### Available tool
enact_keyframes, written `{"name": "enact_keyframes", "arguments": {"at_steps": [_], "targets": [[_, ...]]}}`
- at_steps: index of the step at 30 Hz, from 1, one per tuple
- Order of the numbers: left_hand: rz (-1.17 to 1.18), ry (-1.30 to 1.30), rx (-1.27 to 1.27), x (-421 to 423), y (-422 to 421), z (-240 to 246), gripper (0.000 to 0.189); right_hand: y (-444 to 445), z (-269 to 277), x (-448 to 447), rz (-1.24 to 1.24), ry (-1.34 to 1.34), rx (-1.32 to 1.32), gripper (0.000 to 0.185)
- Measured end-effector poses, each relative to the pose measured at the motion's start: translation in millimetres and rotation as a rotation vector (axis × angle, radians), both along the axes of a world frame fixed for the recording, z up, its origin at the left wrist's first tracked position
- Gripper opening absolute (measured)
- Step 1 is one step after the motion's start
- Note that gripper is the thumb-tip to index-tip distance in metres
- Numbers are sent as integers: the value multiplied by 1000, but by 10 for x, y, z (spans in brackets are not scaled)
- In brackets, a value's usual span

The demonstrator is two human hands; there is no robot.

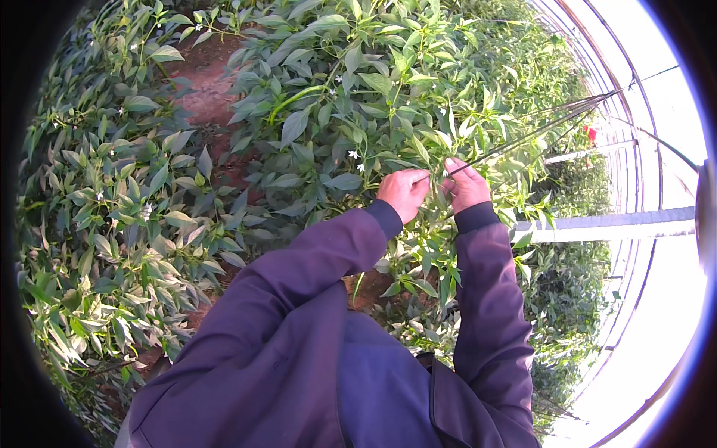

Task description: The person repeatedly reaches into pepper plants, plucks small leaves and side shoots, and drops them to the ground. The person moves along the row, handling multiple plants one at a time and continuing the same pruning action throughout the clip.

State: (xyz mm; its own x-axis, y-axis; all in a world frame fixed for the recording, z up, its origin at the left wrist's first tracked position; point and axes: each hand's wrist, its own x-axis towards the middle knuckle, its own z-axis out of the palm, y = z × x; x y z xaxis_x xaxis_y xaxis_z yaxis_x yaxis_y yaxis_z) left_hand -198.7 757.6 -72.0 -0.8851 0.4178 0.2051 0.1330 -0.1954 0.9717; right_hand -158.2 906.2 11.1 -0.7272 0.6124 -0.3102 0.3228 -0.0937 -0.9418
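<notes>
Chest-high pepper plants [369, 84] with white flowers [353, 154] stand right before me. My left hand [404, 192] is among the leaves with thumb and forefinger drawn together; whatever may be between the fingertips is too small to make out. Close beside it, my right hand [469, 186] pinches a dark string [521, 137] between thumb and fingers. That string runs from the right hand up to a gathered bundle of strings [602, 97]. Leafy shoots hide the string's lower end. A long, curved green pepper [294, 101] hangs farther up the row.
Another pepper row [112, 224] grows on the left, past a strip of reddish soil [210, 84]. Curved greenhouse ribs [636, 112] and a pale horizontal beam [610, 225] are at the right. Something red [589, 134] shows near the plastic wall.
</notes>
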Motion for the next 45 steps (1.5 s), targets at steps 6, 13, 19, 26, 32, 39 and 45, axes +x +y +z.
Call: {"name": "enact_keyframes", "arguments": {"at_steps": [6, 13, 19, 26, 32, 39, 45], "targets": [[-106, -45, 41, 72, -125, 63, 61, 87, -31, -43, -62, 33, 25, 20], [-11, -89, 101, -136, -194, 50, 58, 160, -84, 119, -70, 130, 159, 12], [-50, -174, 128, -377, -108, -63, 45, -85, -128, 388, 72, 261, 402, 12], [-258, -170, 93, -546, -192, -131, 21, -493, 12, 468, 315, 407, 790, 13], [-462, 31, 85, -608, -544, -156, 28, -642, 206, 224, 515, 469, 1252, 21], [-399, 29, 116, -648, -466, -187, 18, -587, 204, 29, 275, 398, 1133, 16], [-238, -184, 207, -678, -259, -204, 20, -376, 114, -195, -115, 539, 112, 35]]}}
